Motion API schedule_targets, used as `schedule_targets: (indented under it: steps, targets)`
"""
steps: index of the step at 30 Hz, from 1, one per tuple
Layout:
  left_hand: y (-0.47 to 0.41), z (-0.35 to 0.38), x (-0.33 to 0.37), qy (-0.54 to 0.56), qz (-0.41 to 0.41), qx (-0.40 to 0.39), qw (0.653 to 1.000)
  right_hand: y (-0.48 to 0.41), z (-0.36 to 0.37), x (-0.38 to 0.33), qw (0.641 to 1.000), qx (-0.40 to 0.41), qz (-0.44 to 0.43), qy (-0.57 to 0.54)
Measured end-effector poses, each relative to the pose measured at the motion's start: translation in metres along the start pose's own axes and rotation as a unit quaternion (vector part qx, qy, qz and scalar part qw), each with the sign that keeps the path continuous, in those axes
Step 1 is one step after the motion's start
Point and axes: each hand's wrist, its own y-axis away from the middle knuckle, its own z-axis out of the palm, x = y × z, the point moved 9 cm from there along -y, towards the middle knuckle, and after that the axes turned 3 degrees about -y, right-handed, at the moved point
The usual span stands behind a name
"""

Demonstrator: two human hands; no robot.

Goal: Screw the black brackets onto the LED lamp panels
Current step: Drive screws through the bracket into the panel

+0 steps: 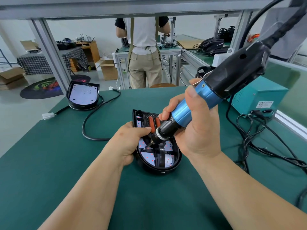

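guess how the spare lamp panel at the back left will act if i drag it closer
The spare lamp panel probably rocks: it sits tilted on a curved black shell. Its black lead would likely trail behind, dragging its connector. The green mat probably resists sliding.

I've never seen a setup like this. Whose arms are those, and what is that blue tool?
No machine here: a person works with bare hands, and the one picture comes from a camera worn on their head, looking down. The right hand grips a blue electric screwdriver, its tip down on an LED lamp panel that the left hand holds steady on the green table. A black bracket lies across the panel. A second panel and a teal box sit farther off.
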Motion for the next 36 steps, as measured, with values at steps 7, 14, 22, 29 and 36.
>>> schedule_targets:
  steps: [7,14,22,29,36]
  targets:
    - [0.0028,0.0018,0.0021,0.007,0.002,-0.004,1.000,-0.0001,-0.0010,-0.0002,1.000,0.008,0.002,-0.011]
    - [0.0020,0.0016,0.0027,0.007,0.003,-0.004,1.000,-0.0005,-0.0011,-0.0004,1.000,0.005,-0.002,-0.010]
    - [0.0027,0.0027,0.0025,0.015,0.003,-0.009,1.000,-0.0006,-0.0019,0.0001,1.000,0.000,0.004,-0.024]
    - [0.0024,0.0026,0.0023,0.017,0.003,-0.008,1.000,-0.0009,-0.0017,0.0020,1.000,0.001,0.006,-0.023]
    - [0.0015,0.0022,0.0014,0.009,-0.001,-0.007,1.000,-0.0014,-0.0029,0.0039,1.000,-0.006,0.016,-0.018]
